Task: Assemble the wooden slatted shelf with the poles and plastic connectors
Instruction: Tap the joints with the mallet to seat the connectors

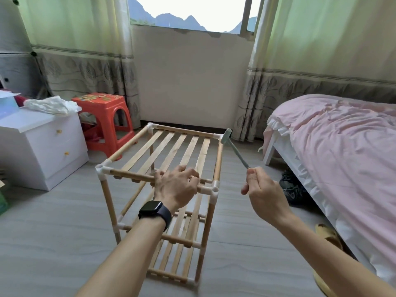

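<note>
Gripping the near top pole (132, 176) of the pale wooden slatted shelf (169, 146), standing on the grey floor (53, 221), with the left hand (174, 187); pinching a grey-green hammer (235, 153) in the right hand (263, 194), holding its head beside the far-right white plastic connector (216, 136).

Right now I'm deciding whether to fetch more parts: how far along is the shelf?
Nearly finished. Done: the shelf stands with three slatted tiers joined by poles and connectors. In hand: the left hand grips the front top pole while the right hand holds a mallet, its head at the far right connector. Left, probably: tapping the other top corners tight.
</note>
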A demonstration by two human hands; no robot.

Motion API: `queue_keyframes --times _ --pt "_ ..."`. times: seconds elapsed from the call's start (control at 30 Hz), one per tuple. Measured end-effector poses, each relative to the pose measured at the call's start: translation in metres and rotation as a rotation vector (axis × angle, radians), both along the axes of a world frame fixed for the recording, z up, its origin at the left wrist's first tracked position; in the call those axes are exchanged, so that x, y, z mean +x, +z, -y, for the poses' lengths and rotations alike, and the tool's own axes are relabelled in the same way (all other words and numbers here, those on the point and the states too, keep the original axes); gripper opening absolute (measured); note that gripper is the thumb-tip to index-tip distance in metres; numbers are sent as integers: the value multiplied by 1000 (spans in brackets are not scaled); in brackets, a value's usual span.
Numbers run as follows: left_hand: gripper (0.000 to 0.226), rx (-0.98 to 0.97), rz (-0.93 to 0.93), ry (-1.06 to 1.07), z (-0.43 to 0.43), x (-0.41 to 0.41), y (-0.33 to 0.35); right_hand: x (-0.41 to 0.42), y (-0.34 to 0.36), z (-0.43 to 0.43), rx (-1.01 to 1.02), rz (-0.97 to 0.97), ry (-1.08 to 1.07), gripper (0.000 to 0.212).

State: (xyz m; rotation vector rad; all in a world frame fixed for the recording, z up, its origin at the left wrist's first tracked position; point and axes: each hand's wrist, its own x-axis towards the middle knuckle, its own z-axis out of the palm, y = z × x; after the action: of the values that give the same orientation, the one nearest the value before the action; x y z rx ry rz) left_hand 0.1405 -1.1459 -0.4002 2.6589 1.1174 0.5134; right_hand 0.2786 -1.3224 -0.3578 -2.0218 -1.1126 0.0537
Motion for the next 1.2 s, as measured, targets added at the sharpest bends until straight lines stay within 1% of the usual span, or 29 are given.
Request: queue_keyframes --times 0.1,0.17,0.2,0.27,0.37,0.43,0.5,0.57,0.63,0.7,0.8,0.87,0.93,1.1,1.2 --pt "59 -7 34 -65 -9 -14 3 15 -2 -16 33 33 -12 33" --pt "69 51 -29 -97 -24 -27 4 24 -7 -22 31 89 -7 32" --pt "69 73 -66 -87 -34 -34 4 28 -11 -24 17 108 -4 31" --pt "64 74 -107 -13 -55 -50 5 31 -18 -24 -10 133 -5 31" --pt "58 35 -191 138 -79 -74 18 31 -32 -25 12 143 22 29" --pt "52 53 -271 242 -90 -82 30 26 -39 -27 25 155 36 26" --pt "47 94 -279 288 -89 -79 41 20 -41 -34 48 150 58 24" --pt "45 114 -221 243 -76 -63 47 13 -41 -41 61 130 96 24" --pt "49 135 -217 136 -51 -37 48 10 -41 -49 48 104 137 22" --pt "53 87 -218 64 -26 -7 40 7 -41 -55 28 81 141 25" --pt "58 -39 -217 76 -5 29 23 10 -41 -67 27 95 58 28" --pt "60 -71 -227 111 -3 40 14 15 -42 -74 32 35 47 27" --pt "59 -31 -226 129 -5 41 10 20 -42 -78 12 8 53 27" --pt "56 0 -213 59 -13 20 9 13 -41 -71 15 114 70 31" --pt "53 17 -223 -1 -24 0 11 0 -41 -60 8 168 155 30"
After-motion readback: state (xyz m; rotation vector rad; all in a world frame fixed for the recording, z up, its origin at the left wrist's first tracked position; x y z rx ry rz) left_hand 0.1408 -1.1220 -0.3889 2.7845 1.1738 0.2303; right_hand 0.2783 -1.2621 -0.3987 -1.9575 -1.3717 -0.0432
